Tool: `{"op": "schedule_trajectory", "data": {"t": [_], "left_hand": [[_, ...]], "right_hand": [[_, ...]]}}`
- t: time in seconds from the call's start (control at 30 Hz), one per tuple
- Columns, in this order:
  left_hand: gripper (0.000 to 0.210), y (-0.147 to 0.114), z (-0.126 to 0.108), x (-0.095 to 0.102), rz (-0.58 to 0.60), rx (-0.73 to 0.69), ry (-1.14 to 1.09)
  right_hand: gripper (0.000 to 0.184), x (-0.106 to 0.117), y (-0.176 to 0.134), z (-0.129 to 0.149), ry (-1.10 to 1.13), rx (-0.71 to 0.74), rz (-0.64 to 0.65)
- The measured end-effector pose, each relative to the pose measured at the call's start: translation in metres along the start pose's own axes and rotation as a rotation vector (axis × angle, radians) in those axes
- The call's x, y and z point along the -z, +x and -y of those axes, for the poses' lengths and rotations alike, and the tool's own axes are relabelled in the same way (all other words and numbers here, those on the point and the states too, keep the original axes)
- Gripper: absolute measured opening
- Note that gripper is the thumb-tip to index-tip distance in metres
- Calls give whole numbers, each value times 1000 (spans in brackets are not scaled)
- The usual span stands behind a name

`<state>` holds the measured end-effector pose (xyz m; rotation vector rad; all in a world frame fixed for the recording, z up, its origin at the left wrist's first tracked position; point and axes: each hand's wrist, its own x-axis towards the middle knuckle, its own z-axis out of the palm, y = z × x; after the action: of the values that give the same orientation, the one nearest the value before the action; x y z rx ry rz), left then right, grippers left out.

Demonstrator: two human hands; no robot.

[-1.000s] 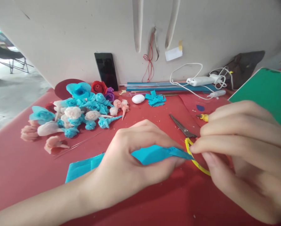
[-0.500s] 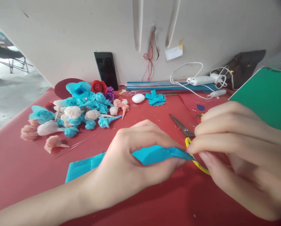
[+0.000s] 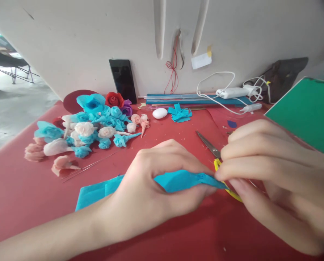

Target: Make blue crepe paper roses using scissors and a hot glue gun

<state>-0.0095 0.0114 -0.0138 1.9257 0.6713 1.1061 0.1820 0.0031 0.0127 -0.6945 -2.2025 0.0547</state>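
My left hand (image 3: 162, 188) pinches a folded or rolled piece of blue crepe paper (image 3: 178, 178) between thumb and fingers. Its narrow twisted end points right, to where my right hand (image 3: 267, 174) closes thumb and forefinger over the tip. Exactly how those right fingertips grip the paper is partly hidden. A flat length of blue paper (image 3: 95, 197) lies on the table behind my left wrist; whether it joins the held piece cannot be seen. Scissors (image 3: 209, 144) with yellow handles lie open or shut, unclear, just behind and beneath my right fingers.
Paper flowers (image 3: 88, 128) in blue, white, pink and red are heaped at the left, with thin wires (image 3: 89, 166) in front. Farther back are a white egg-shaped object (image 3: 160, 113), blue paper strips (image 3: 180, 113), a leaning phone (image 3: 123, 80) and white cables (image 3: 229, 93). A green board (image 3: 305, 112) stands right.
Both hands keep nearly the same pose. The paper's twisted end has shifted slightly right, and my right fingers have moved a little at its tip.
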Motion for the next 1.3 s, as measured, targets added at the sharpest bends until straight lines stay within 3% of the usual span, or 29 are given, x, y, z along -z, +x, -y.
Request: {"op": "schedule_trajectory", "data": {"t": [0.3, 0.5, 0.67, 0.8, 0.9, 1.07, 1.2, 1.3], "left_hand": [[9, 2, 0, 1, 11, -11, 37], [13, 4, -2, 5, -3, -131, 121], [16, 9, -1, 11, -13, -186, 162], [12, 12, 3, 16, -16, -136, 115], [11, 12, 5, 17, -3, -74, 80], [31, 7, 7, 12, -37, 35, 36], [52, 6, 7, 7, -108, 240, -58], [31, 9, 7, 4, -67, 307, -172]], "right_hand": [[20, -1, 3, -1, 24, -18, 105], [8, 1, -8, -7, 39, -324, 77], [10, 1, -4, -17, 283, -455, 339], [11, 2, -1, -19, 531, -609, 415], [12, 2, -3, -21, 618, -646, 447], [14, -4, -5, -22, 583, -666, 316], [13, -9, -3, -18, 539, -631, 197], [14, -13, -4, -14, 468, -593, 149]]}}
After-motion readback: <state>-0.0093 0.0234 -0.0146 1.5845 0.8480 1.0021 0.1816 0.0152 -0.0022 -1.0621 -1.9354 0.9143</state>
